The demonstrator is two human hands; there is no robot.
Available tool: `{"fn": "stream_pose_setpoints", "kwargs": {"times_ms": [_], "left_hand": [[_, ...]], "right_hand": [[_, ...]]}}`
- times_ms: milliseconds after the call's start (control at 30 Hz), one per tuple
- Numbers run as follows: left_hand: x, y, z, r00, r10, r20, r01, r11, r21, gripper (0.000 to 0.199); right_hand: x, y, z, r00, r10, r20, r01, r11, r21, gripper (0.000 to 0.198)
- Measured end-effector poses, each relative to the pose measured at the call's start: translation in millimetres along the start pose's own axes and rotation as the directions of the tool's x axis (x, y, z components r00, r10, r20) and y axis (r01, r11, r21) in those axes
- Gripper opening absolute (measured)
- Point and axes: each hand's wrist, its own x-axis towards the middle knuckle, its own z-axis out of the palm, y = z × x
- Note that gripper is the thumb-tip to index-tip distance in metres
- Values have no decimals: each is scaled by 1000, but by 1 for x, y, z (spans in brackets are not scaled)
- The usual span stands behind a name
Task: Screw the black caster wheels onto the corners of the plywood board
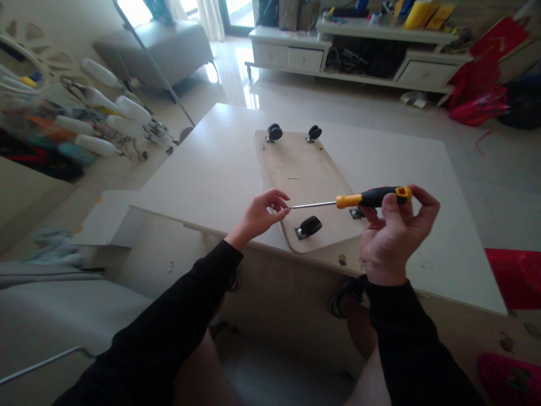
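My right hand grips the black and yellow handle of a screwdriver, held almost level with its shaft pointing left. At the tip of the shaft, my left hand pinches with thumb and finger; whatever lies between them is too small to make out. Below both hands a pale board rests on the white table. Black caster wheels stand up from its corners: one far left, one far right and one near left. The near right caster is partly hidden by my right hand.
A small yellow and black item lies at the table's front edge. Beyond the table stands a white cabinet loaded with things. Left of it are a grey bench and a rack with white pads. Red bags sit far right.
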Motion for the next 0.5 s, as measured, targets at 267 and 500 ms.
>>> {"fn": "stream_pose_setpoints", "kwargs": {"times_ms": [267, 500], "left_hand": [[-1, 2, -1, 999, 20, 26, -22, 998, 62, 21], [-8, 9, -1, 990, 131, 50, -137, 982, 130, 21]], "right_hand": [[-1, -2, 1, 999, -11, 39, 11, 1000, -5, 48], [3, 0, -3, 999, -23, 33, 23, 1000, -2, 52]]}}
